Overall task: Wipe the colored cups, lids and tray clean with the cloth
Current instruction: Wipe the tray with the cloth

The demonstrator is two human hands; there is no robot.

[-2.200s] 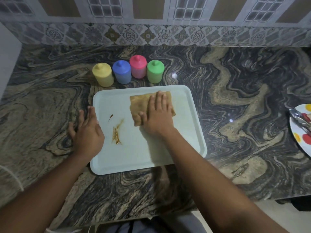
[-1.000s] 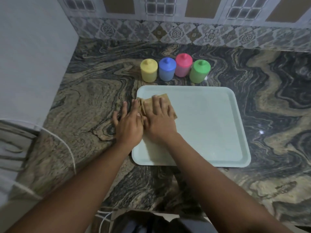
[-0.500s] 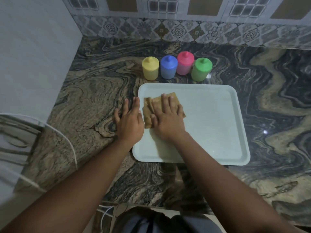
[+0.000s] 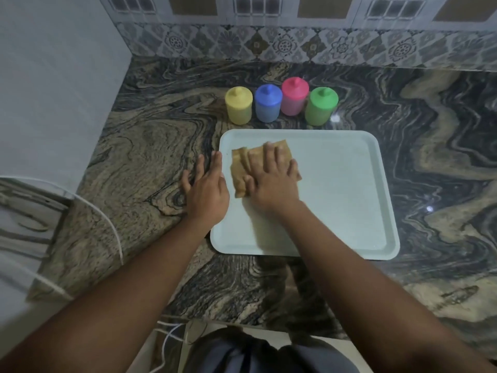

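The right hand (image 4: 271, 181) is lying palm down on the folded brown cloth (image 4: 242, 168), its fingers straight and slightly spread, pressing the cloth flat against the tray (image 4: 336, 189) rather than gripping it. The cloth is sitting in the tray's far left part, with rumpled folds showing to the left of the fingers and one corner poking out on the right past the little finger. The outline of this hand is blurring a little, so it may be sliding across the surface.

The left hand (image 4: 207, 189) is resting flat on the worktop (image 4: 139, 168) just beside the tray's left edge, fingers straight and fanned apart, holding nothing. Its thumb side is lying over the rim, just beside the cloth.

The pale tray is lying flat on the dark, swirl-patterned worktop with its long sides running left to right. The bare surface around the cloth is looking evenly pale.

Beyond the tray's far edge, four cups are standing upright in a close row: the yellow cup (image 4: 238, 106), the blue cup (image 4: 268, 105), the pink cup (image 4: 294, 96) set slightly further back, and the green cup (image 4: 320, 106). Each is wearing a lid of its own colour with a small knob on top. The row is standing near the tray but apart from it.

A plain wall (image 4: 53, 90) is closing off the worktop on the left, patterned tiles (image 4: 282, 45) are running along the back, and a white cable (image 4: 113, 224) is hanging over the worktop's left edge.
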